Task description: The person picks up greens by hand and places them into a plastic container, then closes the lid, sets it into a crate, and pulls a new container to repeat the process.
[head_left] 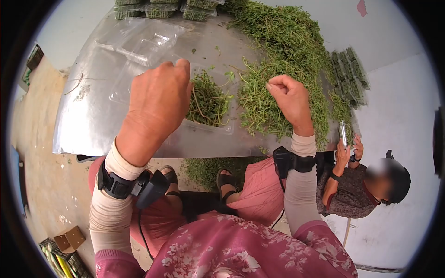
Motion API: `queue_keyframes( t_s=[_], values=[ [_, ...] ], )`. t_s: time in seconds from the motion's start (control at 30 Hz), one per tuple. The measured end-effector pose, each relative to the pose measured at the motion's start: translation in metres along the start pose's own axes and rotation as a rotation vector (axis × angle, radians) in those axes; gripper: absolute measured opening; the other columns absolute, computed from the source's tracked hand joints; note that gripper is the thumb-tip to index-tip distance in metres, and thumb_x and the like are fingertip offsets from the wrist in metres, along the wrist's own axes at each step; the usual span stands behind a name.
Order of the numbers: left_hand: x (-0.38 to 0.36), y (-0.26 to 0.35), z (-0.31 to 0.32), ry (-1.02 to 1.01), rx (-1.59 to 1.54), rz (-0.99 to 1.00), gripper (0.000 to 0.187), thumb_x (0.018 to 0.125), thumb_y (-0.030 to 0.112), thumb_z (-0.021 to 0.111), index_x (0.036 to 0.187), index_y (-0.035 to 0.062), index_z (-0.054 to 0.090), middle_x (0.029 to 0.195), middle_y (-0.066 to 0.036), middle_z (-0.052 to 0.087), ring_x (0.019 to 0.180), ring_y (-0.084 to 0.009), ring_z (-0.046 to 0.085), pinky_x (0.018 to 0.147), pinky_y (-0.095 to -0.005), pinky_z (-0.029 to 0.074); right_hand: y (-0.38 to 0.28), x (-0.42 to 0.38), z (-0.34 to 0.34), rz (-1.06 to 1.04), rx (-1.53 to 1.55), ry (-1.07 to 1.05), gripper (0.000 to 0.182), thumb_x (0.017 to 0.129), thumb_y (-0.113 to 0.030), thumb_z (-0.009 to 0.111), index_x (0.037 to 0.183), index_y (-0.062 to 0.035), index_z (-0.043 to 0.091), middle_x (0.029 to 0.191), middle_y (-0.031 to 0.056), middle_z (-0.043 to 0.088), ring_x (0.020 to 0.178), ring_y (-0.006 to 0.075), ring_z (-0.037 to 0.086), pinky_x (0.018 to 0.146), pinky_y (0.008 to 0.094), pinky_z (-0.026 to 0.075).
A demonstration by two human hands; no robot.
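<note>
My left hand [160, 97] is closed, its back towards me, over the left side of a clear plastic container [225, 130]. Leafy green stems [207, 103] fill that container, some poking past its edge. Whatever the curled left fingers hold, if anything, is hidden behind the hand. To the right, my right hand [292, 99] hovers over a loose heap of greens [259, 99], thumb and forefinger pinched together. Anything between those fingertips is too small to make out. Part of the container is covered by my left hand and wrist.
Empty clear containers [150, 44] lie at the back left of the metal table [111, 139]. Filled boxes [160, 10] are stacked at the far edge, with more stacks [350, 76] at right. A larger pile of greens [282, 28] stretches back. A co-worker [352, 192] holds a clear box.
</note>
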State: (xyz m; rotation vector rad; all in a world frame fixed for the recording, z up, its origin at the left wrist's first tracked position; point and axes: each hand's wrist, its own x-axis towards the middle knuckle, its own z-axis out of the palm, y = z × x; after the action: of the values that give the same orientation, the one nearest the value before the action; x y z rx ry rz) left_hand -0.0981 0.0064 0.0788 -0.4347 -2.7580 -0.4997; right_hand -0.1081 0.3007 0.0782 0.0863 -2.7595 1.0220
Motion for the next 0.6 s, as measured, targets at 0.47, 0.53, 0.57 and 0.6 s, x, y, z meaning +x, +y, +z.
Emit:
queue_keyframes(
  t_s=[0.47, 0.53, 0.57, 0.6],
  values=[
    [-0.001, -0.001, -0.002, -0.026, -0.008, -0.005, 0.019, 0.087, 0.017, 0.069, 0.093, 0.0020, 0.058, 0.085, -0.017, 0.067, 0.079, -0.0388, 0.068, 0.068, -0.0469, 0.054, 0.011, 0.003, 0.011, -0.056, -0.181, -0.004, 0.027, 0.079, -0.018, 0.076, 0.079, 0.0053, 0.063, 0.066, 0.0142, 0.062, 0.061, 0.0242, 0.060, 0.058, 0.0365, 0.047],
    [-0.001, -0.001, -0.002, -0.025, -0.002, 0.005, 0.017, 0.087, 0.016, 0.067, 0.093, 0.0018, 0.059, 0.084, -0.017, 0.067, 0.079, -0.0379, 0.069, 0.069, -0.0458, 0.055, 0.011, 0.003, 0.004, 0.036, -0.046, 0.027, 0.028, 0.080, -0.019, 0.075, 0.078, 0.0052, 0.062, 0.064, 0.0113, 0.060, 0.059, 0.0166, 0.055, 0.056, 0.0335, 0.045],
    [-0.001, -0.001, -0.002, -0.030, -0.003, 0.002, 0.017, 0.087, 0.016, 0.067, 0.093, 0.0019, 0.059, 0.084, -0.017, 0.067, 0.080, -0.0379, 0.069, 0.069, -0.0458, 0.055, 0.012, 0.005, -0.001, 0.049, -0.086, 0.026, 0.028, 0.083, -0.020, 0.074, 0.079, 0.0052, 0.062, 0.066, 0.0061, 0.059, 0.062, 0.0084, 0.048, 0.056, 0.0293, 0.042],
    [0.000, -0.001, -0.002, -0.034, -0.003, 0.001, 0.017, 0.087, 0.016, 0.067, 0.093, 0.0020, 0.059, 0.085, -0.017, 0.067, 0.080, -0.0379, 0.069, 0.069, -0.0458, 0.055, 0.011, 0.005, -0.001, 0.061, -0.026, 0.028, 0.028, 0.084, -0.020, 0.074, 0.080, 0.0052, 0.062, 0.067, 0.0049, 0.060, 0.062, 0.0079, 0.048, 0.056, 0.0290, 0.042]
  ],
)
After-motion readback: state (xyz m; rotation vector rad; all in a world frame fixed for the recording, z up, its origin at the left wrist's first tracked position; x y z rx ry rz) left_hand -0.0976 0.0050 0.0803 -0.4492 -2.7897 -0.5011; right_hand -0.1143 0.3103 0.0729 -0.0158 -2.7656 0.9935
